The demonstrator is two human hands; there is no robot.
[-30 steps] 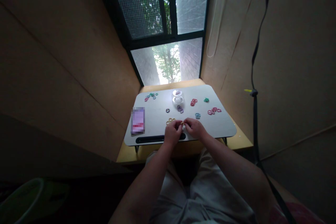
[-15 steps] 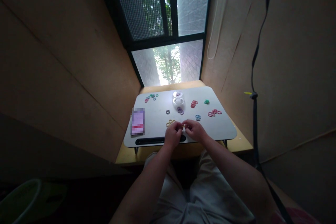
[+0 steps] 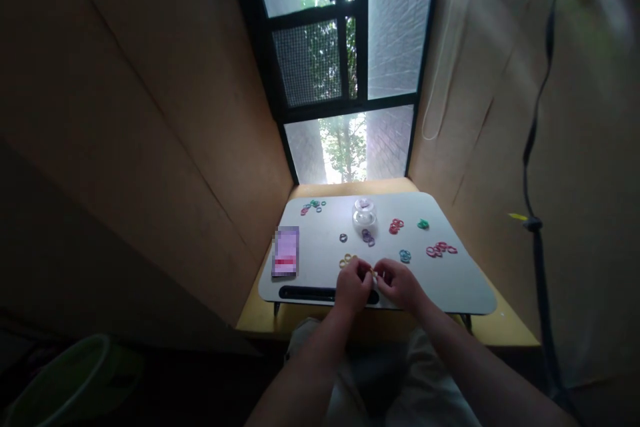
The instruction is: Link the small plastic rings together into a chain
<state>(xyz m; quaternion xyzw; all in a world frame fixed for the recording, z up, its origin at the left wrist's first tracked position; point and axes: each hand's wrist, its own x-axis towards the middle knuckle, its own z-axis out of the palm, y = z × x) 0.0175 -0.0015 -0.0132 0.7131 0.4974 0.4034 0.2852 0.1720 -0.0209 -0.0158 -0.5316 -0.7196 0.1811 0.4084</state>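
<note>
At the near edge of the white table [image 3: 320,240], my left hand [image 3: 354,283] and my right hand [image 3: 400,283] meet fingertip to fingertip. Pinched between them is a small yellow band [image 3: 373,272], partly covered by the fingers. Several yellow bands [image 3: 346,260] lie just beyond my left hand. Blue bands [image 3: 405,256] are close past my right hand. A dark band [image 3: 343,237] and purple bands [image 3: 369,237] lie farther off, in front of a clear round container [image 3: 365,215].
Red bands [image 3: 396,225], a green bunch [image 3: 423,224] and pinkish-red bands [image 3: 441,250] lie on the right. Mixed bands [image 3: 313,207] sit at the far left, above a phone-like flat object [image 3: 286,251]. A black slot [image 3: 305,293] runs along the front edge; a window [image 3: 345,147] stands behind.
The view has shifted, so the table and hands appear lower and farther right. Both hands stay together at the yellow band, with a small whitish bit now showing between the fingers.
</note>
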